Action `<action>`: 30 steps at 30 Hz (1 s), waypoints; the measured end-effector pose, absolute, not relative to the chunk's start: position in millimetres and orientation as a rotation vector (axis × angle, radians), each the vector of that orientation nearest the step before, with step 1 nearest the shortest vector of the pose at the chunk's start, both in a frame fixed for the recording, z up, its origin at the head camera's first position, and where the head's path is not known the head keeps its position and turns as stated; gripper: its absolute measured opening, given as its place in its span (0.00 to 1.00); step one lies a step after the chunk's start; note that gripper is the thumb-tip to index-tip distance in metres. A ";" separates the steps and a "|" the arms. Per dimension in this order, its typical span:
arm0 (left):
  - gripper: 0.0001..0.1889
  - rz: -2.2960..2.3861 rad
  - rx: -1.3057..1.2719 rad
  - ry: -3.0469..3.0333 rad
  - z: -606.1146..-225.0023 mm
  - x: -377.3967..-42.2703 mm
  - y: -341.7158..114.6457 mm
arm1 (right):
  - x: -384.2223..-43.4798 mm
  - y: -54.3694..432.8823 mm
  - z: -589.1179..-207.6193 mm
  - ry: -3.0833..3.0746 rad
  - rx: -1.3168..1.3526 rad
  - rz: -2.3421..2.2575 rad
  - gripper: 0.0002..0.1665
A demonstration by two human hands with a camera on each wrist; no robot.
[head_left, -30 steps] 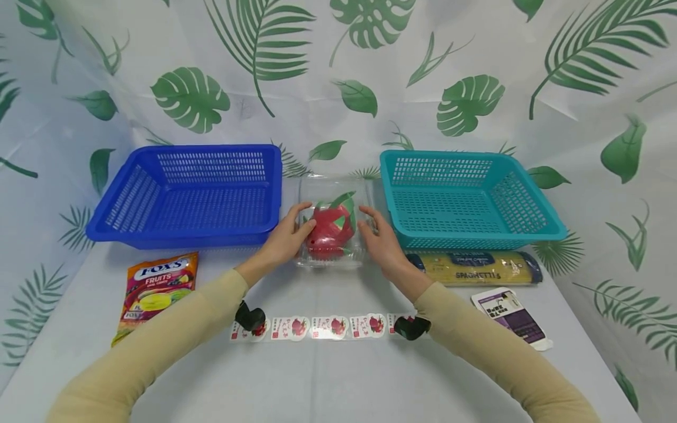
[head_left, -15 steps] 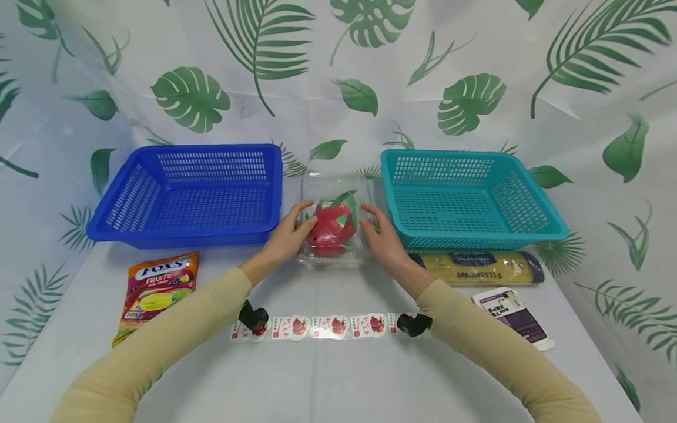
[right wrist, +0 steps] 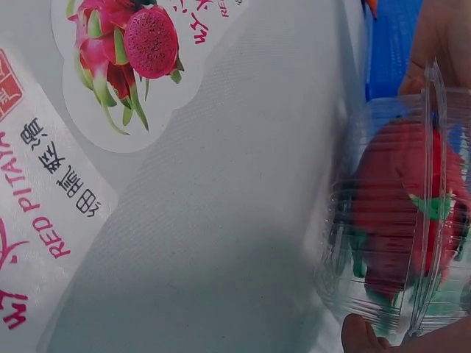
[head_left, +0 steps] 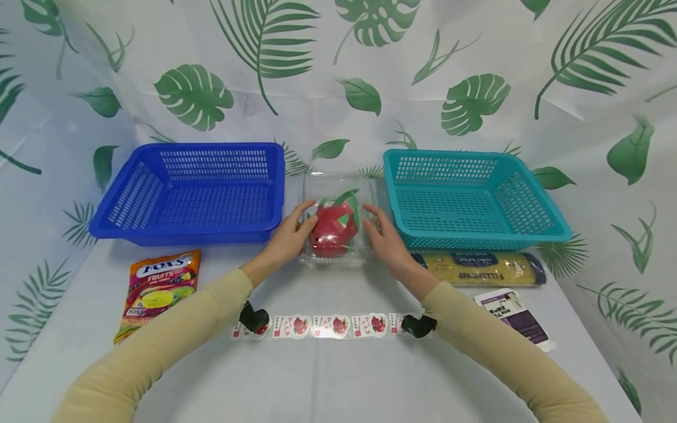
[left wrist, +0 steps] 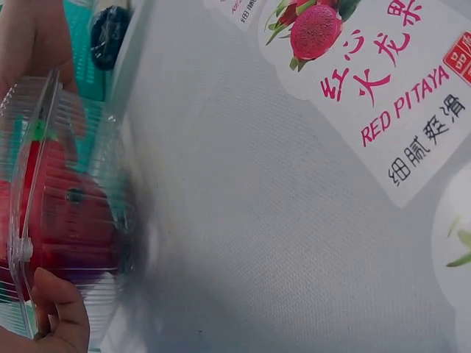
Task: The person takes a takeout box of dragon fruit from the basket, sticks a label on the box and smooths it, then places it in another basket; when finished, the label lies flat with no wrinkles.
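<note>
A clear plastic clamshell box (head_left: 333,183) stands on the table between the two baskets, with a red dragon fruit (head_left: 332,229) with green scales inside it. My left hand (head_left: 288,239) grips the box's left side, its thumb at the lid seam. On the opposite side, my right hand (head_left: 386,241) holds the box along its edge. The lid lies over the fruit in both wrist views, where the seam (right wrist: 429,243) runs beside the hands. In front of the box lies a strip of pitaya stickers (head_left: 331,327), its ends partly covered by the black wrist devices.
Behind to the left is a blue basket (head_left: 211,229); a teal basket (head_left: 476,238) is at the right. A candy bag (head_left: 156,294) lies at the left, a spaghetti pack (head_left: 481,269) and a white-and-purple carton (head_left: 513,317) at the right. A leaf-patterned sheet hangs behind.
</note>
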State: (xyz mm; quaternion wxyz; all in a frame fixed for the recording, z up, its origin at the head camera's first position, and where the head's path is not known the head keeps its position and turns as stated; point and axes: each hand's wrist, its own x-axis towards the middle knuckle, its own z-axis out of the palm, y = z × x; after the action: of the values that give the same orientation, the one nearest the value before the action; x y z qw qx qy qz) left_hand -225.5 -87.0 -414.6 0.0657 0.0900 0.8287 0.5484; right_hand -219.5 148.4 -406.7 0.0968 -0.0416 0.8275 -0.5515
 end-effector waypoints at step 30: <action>0.27 1.833 0.221 2.429 -412.3 -206.1 -88.1 | -207.5 157.0 -407.6 2.473 -0.174 -1.599 0.31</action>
State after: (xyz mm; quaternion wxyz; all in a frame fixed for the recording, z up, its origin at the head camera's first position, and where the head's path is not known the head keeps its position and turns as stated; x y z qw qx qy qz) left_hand -206.1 -88.1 -412.3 0.0450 0.0723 0.7953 0.6002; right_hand -207.5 157.0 -407.6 0.0957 -0.0586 0.8344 -0.5396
